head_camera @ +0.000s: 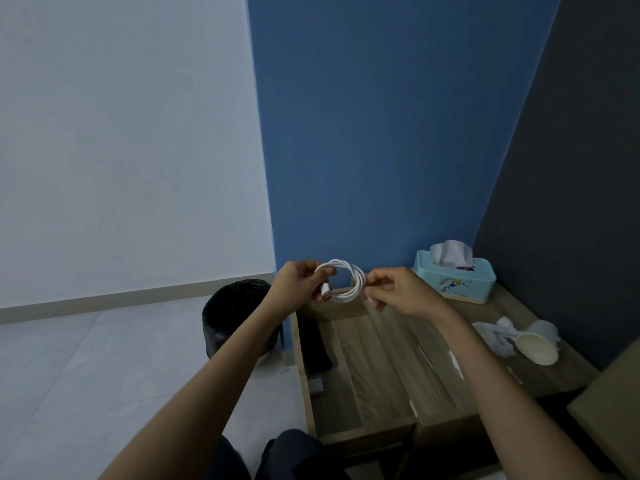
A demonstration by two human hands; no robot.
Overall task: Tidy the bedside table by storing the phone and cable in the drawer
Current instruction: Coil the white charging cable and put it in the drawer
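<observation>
Above the open drawer (360, 372), roughly over its back edge, one white cable (343, 280) is held up in a coil of a few loops. The left hand (298, 284) is pinched shut on the coil's left side, where the orange-tipped plug hangs down, and the right hand (401, 291) is closed on the coil's right side, so both hands are clamped on the same thing with only the loop's width between them.

Inside the drawer, one dark phone (313, 344) is lying flat along the left wall, and a small grey block (317, 384) sits just in front of it, too dim to be identified. Most of the drawer floor to the right of the phone is bare wood, so plenty of room is left there.

To the right of the drawer, on the table top (540, 375), one blue tissue box (457, 280) stands at the back, and one paper cup (538, 342) is tipped on its side touching some crumpled white tissue (497, 332); the pieces can't be counted reliably. To the left of the drawer, one black-lined bin (239, 317) is on the floor, partly hidden behind the left forearm. The drawer's front edge is cut off by the arms and dark-trousered knees.
</observation>
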